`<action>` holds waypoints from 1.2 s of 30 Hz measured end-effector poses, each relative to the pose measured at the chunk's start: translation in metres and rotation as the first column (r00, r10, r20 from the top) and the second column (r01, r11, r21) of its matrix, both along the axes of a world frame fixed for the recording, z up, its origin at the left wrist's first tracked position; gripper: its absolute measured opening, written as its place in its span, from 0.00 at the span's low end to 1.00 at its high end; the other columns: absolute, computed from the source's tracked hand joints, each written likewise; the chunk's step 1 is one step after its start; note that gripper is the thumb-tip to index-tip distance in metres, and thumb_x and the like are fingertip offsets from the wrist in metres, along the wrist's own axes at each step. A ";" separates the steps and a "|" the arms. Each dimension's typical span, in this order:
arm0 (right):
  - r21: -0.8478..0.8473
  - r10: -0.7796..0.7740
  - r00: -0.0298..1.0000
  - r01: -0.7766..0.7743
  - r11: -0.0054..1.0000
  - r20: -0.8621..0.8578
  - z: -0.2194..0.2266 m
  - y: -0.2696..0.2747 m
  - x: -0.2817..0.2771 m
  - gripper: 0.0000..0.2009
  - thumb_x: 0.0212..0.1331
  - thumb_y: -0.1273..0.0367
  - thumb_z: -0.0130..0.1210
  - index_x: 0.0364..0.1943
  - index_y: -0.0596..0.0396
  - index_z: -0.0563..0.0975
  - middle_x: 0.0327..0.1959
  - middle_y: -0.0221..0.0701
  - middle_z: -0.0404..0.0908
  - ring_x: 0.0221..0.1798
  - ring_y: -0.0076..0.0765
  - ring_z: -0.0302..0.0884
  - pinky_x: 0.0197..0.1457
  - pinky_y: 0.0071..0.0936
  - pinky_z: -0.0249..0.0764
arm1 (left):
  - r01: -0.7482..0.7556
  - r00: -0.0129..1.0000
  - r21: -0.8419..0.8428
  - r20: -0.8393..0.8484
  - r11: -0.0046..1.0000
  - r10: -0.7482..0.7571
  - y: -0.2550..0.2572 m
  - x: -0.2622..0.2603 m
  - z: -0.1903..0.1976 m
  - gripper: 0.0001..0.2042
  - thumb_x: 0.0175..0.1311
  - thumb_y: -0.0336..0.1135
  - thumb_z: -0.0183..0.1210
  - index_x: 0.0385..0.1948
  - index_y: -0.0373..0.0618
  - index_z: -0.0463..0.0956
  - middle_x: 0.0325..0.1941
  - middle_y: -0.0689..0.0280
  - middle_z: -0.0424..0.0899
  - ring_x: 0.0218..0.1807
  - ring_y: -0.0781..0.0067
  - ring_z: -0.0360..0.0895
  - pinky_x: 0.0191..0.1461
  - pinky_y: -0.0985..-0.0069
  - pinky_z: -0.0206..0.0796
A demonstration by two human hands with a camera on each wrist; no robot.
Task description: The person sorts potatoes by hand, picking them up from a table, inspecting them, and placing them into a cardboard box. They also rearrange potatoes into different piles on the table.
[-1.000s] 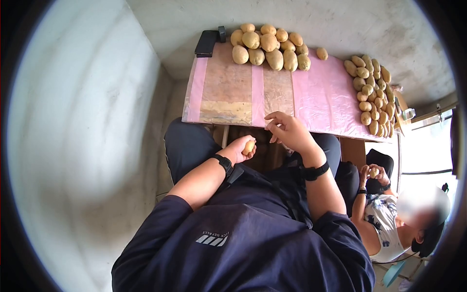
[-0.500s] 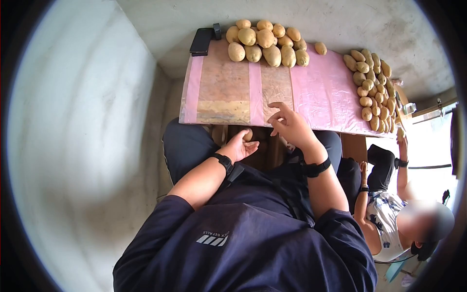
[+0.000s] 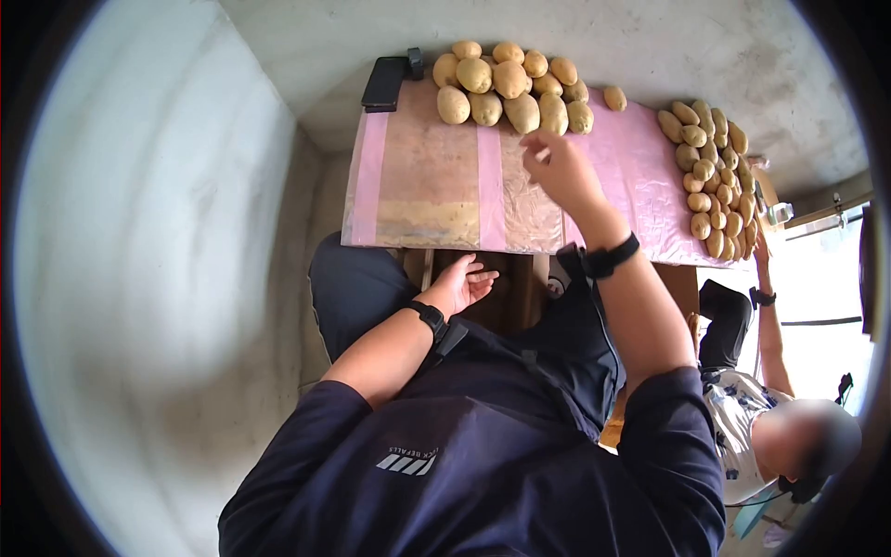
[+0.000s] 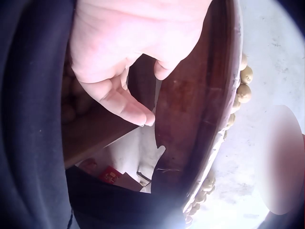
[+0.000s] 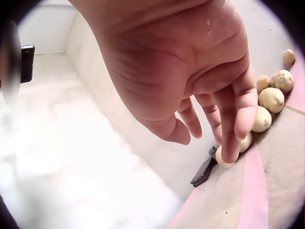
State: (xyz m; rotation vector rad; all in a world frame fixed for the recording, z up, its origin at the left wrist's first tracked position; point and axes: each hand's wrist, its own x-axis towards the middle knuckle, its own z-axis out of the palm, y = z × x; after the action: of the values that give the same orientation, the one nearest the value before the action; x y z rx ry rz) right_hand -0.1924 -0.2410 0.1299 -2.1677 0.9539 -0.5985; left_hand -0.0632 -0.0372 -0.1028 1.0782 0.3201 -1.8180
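My left hand (image 3: pixel 460 286) hovers just below the table's near edge, holding nothing, its fingers loosely bent. In the left wrist view, dim potatoes (image 4: pixel 72 95) lie in the dark space beyond a wooden plank (image 4: pixel 102 143). Stretched over the table, my right hand (image 3: pixel 563 174) hangs at the front of a heap of large potatoes (image 3: pixel 522 113). Its fingers are slightly bent and spread, with no potato in the grasp. In the right wrist view the fingertips overlap the nearest potatoes (image 5: pixel 224 156).
Pink and clear film covers the table (image 3: pixel 432 167). A phone (image 3: pixel 382 85) and a small black object (image 3: pixel 415 63) lie left of the heap; a single potato (image 3: pixel 614 98) sits right of it. Smaller potatoes (image 3: pixel 713 181) are piled at the right, where another person (image 3: pixel 742 418) sits.
My left hand has let go of its potato, which is out of sight now. My right hand has moved forward to the heap. The other person's hand has moved from the lap to the small-potato pile.
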 end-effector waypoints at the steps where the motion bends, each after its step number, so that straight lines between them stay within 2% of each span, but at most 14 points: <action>1: -0.001 0.001 1.000 -0.001 1.000 0.000 -0.002 -0.015 0.005 0.15 0.59 0.70 0.58 0.50 0.57 0.78 0.37 0.37 0.83 0.31 0.36 0.84 0.40 0.32 0.79 | 0.005 1.000 -0.002 -0.006 1.000 -0.005 -0.001 0.000 0.000 0.29 0.75 0.48 0.51 0.68 0.40 0.56 0.52 0.46 0.84 0.40 0.61 0.85 0.45 0.67 0.82; 3: -0.021 -0.136 0.990 0.135 0.991 -0.028 -0.006 -0.041 0.016 0.18 0.57 0.66 0.59 0.52 0.52 0.77 0.42 0.43 0.85 0.45 0.51 0.83 0.49 0.42 0.78 | 0.013 1.000 -0.002 -0.009 1.000 -0.013 -0.002 0.001 -0.001 0.26 0.76 0.49 0.49 0.66 0.41 0.59 0.54 0.46 0.83 0.40 0.61 0.85 0.46 0.67 0.81; 7: -0.240 -0.143 0.967 0.090 0.966 -0.212 -0.019 -0.079 0.037 0.27 0.57 0.63 0.57 0.62 0.50 0.69 0.51 0.47 0.82 0.53 0.54 0.81 0.54 0.45 0.78 | 0.012 1.000 -0.007 -0.015 1.000 -0.012 -0.005 0.003 -0.003 0.25 0.77 0.49 0.46 0.65 0.40 0.61 0.55 0.46 0.83 0.42 0.61 0.85 0.47 0.67 0.81; 11: -0.204 -0.185 0.919 0.118 0.972 -0.347 -0.005 -0.097 0.064 0.30 0.57 0.62 0.57 0.65 0.50 0.67 0.54 0.49 0.80 0.58 0.53 0.79 0.55 0.44 0.78 | 0.055 0.998 -0.040 0.016 0.998 -0.055 -0.008 0.004 -0.004 0.24 0.78 0.49 0.44 0.64 0.40 0.63 0.54 0.48 0.84 0.43 0.62 0.85 0.48 0.68 0.80; 13: -0.185 -0.181 0.901 0.115 0.976 -0.394 -0.010 -0.112 0.076 0.34 0.58 0.61 0.58 0.70 0.46 0.63 0.61 0.50 0.76 0.61 0.51 0.78 0.56 0.44 0.79 | 0.062 0.998 -0.040 -0.005 0.997 -0.062 -0.009 0.006 -0.007 0.21 0.78 0.46 0.44 0.62 0.40 0.65 0.52 0.49 0.85 0.44 0.61 0.85 0.48 0.67 0.80; 17: -0.207 -0.181 0.861 0.090 0.974 -0.475 -0.010 -0.125 0.096 0.37 0.60 0.61 0.58 0.74 0.40 0.58 0.66 0.49 0.71 0.59 0.49 0.80 0.55 0.42 0.80 | 0.071 0.997 -0.037 -0.022 0.997 -0.072 -0.012 0.009 -0.011 0.19 0.77 0.44 0.44 0.58 0.40 0.69 0.51 0.50 0.86 0.45 0.60 0.86 0.47 0.69 0.80; 19: 0.019 -0.091 0.850 0.118 0.993 -0.519 -0.011 -0.131 0.108 0.39 0.61 0.63 0.58 0.77 0.35 0.54 0.67 0.50 0.69 0.51 0.46 0.84 0.54 0.42 0.80 | 0.093 0.996 -0.040 0.005 0.995 -0.093 -0.013 0.011 -0.012 0.19 0.78 0.44 0.42 0.58 0.41 0.70 0.52 0.52 0.86 0.45 0.62 0.85 0.48 0.70 0.80; 22: 0.107 -0.055 0.839 0.134 0.985 -0.542 -0.001 -0.132 0.117 0.39 0.61 0.66 0.57 0.77 0.36 0.53 0.66 0.52 0.70 0.42 0.44 0.86 0.51 0.41 0.81 | 0.127 0.991 -0.045 0.050 0.991 -0.124 -0.014 0.010 -0.003 0.20 0.79 0.45 0.39 0.57 0.43 0.74 0.53 0.56 0.86 0.46 0.66 0.85 0.48 0.71 0.79; 23: 0.025 -0.090 0.862 0.119 0.993 -0.499 -0.008 -0.135 0.120 0.38 0.58 0.67 0.57 0.76 0.39 0.56 0.43 0.43 0.85 0.31 0.38 0.86 0.35 0.33 0.85 | 0.136 0.989 -0.069 0.062 0.988 -0.131 -0.013 0.011 -0.001 0.20 0.79 0.46 0.39 0.58 0.43 0.74 0.53 0.57 0.86 0.47 0.66 0.85 0.48 0.72 0.78; 28: 0.111 -0.083 0.902 0.143 0.984 -0.424 -0.019 -0.144 0.126 0.39 0.57 0.69 0.59 0.75 0.39 0.58 0.39 0.43 0.85 0.30 0.39 0.85 0.36 0.32 0.84 | 0.144 0.988 -0.147 0.080 0.979 -0.133 -0.014 0.010 0.001 0.21 0.78 0.48 0.40 0.57 0.45 0.75 0.54 0.60 0.86 0.47 0.70 0.85 0.47 0.74 0.77; 30: 0.099 -0.072 0.900 0.126 0.987 -0.431 -0.010 -0.137 0.126 0.38 0.57 0.68 0.58 0.75 0.39 0.59 0.55 0.50 0.78 0.32 0.40 0.84 0.44 0.34 0.83 | 0.140 0.988 -0.151 0.086 0.979 -0.128 -0.015 0.011 0.004 0.21 0.77 0.48 0.41 0.56 0.45 0.76 0.53 0.61 0.86 0.46 0.71 0.85 0.45 0.75 0.77; 32: 0.183 -0.029 0.900 0.120 0.976 -0.434 -0.002 -0.136 0.120 0.37 0.56 0.68 0.59 0.74 0.39 0.60 0.56 0.49 0.78 0.39 0.44 0.85 0.48 0.37 0.81 | 0.147 0.986 -0.133 0.094 0.980 -0.135 -0.015 0.012 0.005 0.21 0.77 0.47 0.41 0.56 0.45 0.76 0.53 0.61 0.87 0.46 0.71 0.85 0.44 0.76 0.76; 34: -0.019 -0.054 0.883 0.051 0.999 -0.466 0.000 -0.136 0.116 0.37 0.55 0.67 0.60 0.73 0.39 0.62 0.58 0.49 0.76 0.49 0.48 0.83 0.54 0.39 0.79 | 0.146 0.986 -0.135 0.098 0.980 -0.133 -0.016 0.013 0.008 0.21 0.77 0.47 0.41 0.56 0.45 0.76 0.53 0.61 0.86 0.46 0.71 0.85 0.43 0.77 0.76; 36: -0.081 -0.079 0.897 0.049 0.996 -0.435 0.002 -0.133 0.111 0.37 0.54 0.66 0.60 0.72 0.40 0.63 0.58 0.49 0.77 0.52 0.49 0.81 0.56 0.39 0.78 | 0.139 0.987 -0.164 0.107 0.977 -0.122 -0.015 0.012 0.011 0.19 0.76 0.47 0.42 0.54 0.48 0.76 0.50 0.61 0.87 0.43 0.70 0.86 0.43 0.73 0.76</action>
State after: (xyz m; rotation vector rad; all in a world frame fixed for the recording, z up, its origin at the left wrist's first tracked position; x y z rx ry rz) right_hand -0.0815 -0.3736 0.1322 -2.3929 1.2581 -0.1677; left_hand -0.0510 -0.0522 -0.0921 1.0827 0.0344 -1.8641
